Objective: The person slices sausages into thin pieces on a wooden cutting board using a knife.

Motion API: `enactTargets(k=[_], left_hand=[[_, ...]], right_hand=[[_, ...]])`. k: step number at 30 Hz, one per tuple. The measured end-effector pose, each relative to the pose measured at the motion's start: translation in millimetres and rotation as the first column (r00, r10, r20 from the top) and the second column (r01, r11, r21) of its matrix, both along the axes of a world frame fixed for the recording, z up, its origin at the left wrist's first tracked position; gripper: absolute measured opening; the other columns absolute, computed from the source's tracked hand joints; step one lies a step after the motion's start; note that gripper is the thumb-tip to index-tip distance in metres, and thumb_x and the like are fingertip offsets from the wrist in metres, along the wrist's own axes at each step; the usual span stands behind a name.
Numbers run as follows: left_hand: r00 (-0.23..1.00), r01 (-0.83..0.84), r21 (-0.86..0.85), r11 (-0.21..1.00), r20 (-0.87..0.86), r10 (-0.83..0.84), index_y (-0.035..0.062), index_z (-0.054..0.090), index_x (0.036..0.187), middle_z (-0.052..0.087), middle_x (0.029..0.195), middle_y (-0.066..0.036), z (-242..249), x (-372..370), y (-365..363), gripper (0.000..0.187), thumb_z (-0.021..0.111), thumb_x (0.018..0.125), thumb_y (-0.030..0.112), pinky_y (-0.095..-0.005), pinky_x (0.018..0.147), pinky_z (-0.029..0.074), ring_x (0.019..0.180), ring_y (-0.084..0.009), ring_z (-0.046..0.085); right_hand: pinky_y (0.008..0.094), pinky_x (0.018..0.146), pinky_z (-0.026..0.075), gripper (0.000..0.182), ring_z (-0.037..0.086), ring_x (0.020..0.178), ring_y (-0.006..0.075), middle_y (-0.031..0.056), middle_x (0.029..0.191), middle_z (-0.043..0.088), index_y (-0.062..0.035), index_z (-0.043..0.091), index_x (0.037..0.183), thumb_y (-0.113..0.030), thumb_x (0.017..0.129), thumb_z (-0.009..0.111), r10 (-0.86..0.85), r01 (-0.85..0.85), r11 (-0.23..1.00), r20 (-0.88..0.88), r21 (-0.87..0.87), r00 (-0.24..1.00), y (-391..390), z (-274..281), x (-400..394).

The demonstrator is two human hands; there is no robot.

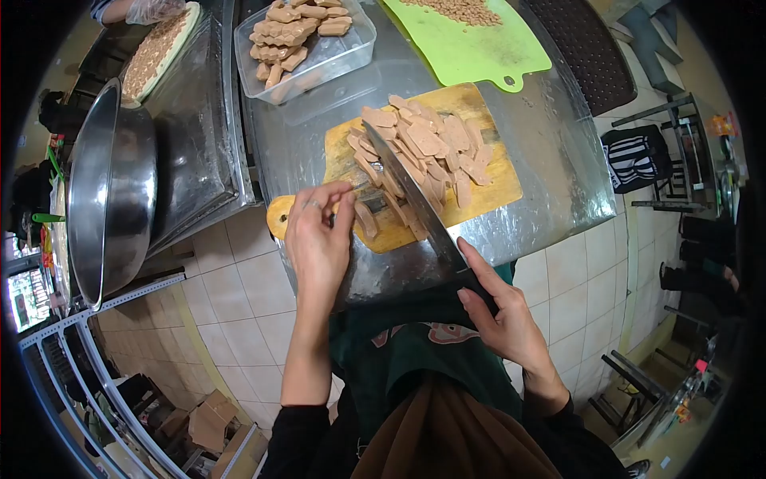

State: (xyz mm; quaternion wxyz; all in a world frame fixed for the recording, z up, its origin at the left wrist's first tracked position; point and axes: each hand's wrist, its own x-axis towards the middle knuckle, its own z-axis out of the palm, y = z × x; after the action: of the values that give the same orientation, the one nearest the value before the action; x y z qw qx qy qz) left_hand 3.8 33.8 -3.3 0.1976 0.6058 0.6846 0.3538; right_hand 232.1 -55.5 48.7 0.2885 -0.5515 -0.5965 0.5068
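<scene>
My right hand (507, 319) grips a long knife (411, 188), its dark blade slanting up and left across the wooden cutting board (499, 180). The blade lies along a heap of thin pinkish-brown slices (439, 144), which spreads over the middle and right of the board. Several slices rest on the near side of the blade, including a curved slice (365, 219) close to my left hand (319, 235). That hand hovers at the board's left side, near its rounded handle (279, 215). Its fingers are bent, thumb and forefinger apart, with nothing visible held.
A clear plastic container (307, 68) holds several ridged brown pieces (291, 32). Small brown bits (455, 9) lie on a green cutting mat (511, 52). Left stands a large metal bowl (112, 191); beyond it, another person's gloved hand (155, 9) touches a topped flat round (159, 60).
</scene>
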Motion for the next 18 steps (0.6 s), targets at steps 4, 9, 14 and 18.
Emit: enactTargets(k=[4,9,14,18], left_hand=[[0.974,0.18,-0.081,0.98,-0.127,-0.189,0.0038,0.072,0.096,0.064,0.086,-0.008,-8.5,-1.7,28.7,0.017,0.076,0.082,0.012,-0.0325,0.063,0.047,0.067,-0.016,0.058],[0.959,0.21,-0.233,0.949,-0.139,-0.246,0.0045,0.071,0.09,0.065,0.086,-0.014,0.6,2.2,43.1,0.016,0.076,0.078,0.014,-0.0413,0.075,0.05,0.082,-0.032,0.064],[0.956,0.237,-0.191,0.953,-0.131,-0.264,0.0011,0.069,0.09,0.061,0.08,-0.009,-8.2,0.4,42.2,0.015,0.074,0.08,0.011,-0.0342,0.063,0.047,0.064,-0.0195,0.058],[0.955,0.223,-0.184,0.957,-0.153,-0.253,0.001,0.068,0.088,0.061,0.078,-0.008,-6.7,0.2,37.4,0.013,0.072,0.081,0.011,-0.0321,0.063,0.047,0.065,-0.0167,0.057]], right_hand=[[0.0288,0.095,0.045,0.061,0.059,0.117,0.018,0.0151,0.143,0.052,-0.0048,0.039,0.148,0.005,0.091,0.058,-0.014,0.014,1.0,0.002,0.007,1.0,-1.1,-0.5,1.6],[0.0289,0.091,0.046,0.061,0.057,0.107,0.0171,0.0163,0.142,0.053,-0.0044,0.039,0.148,0.006,0.091,0.059,-0.027,0.025,0.996,0.024,0.083,0.999,-3.3,-4.1,6.9],[0.0336,0.102,0.042,0.061,0.049,0.132,0.0308,0.0206,0.141,0.052,-0.0027,0.04,0.147,0.005,0.09,0.061,-0.062,0.062,0.998,-0.042,0.005,0.997,-2.4,-2.3,8.9],[0.034,0.104,0.041,0.06,0.048,0.133,0.0315,0.0205,0.142,0.051,-0.0023,0.04,0.146,0.005,0.09,0.061,-0.052,0.053,0.998,-0.05,0.021,0.997,-3.3,-1.2,11.6]])
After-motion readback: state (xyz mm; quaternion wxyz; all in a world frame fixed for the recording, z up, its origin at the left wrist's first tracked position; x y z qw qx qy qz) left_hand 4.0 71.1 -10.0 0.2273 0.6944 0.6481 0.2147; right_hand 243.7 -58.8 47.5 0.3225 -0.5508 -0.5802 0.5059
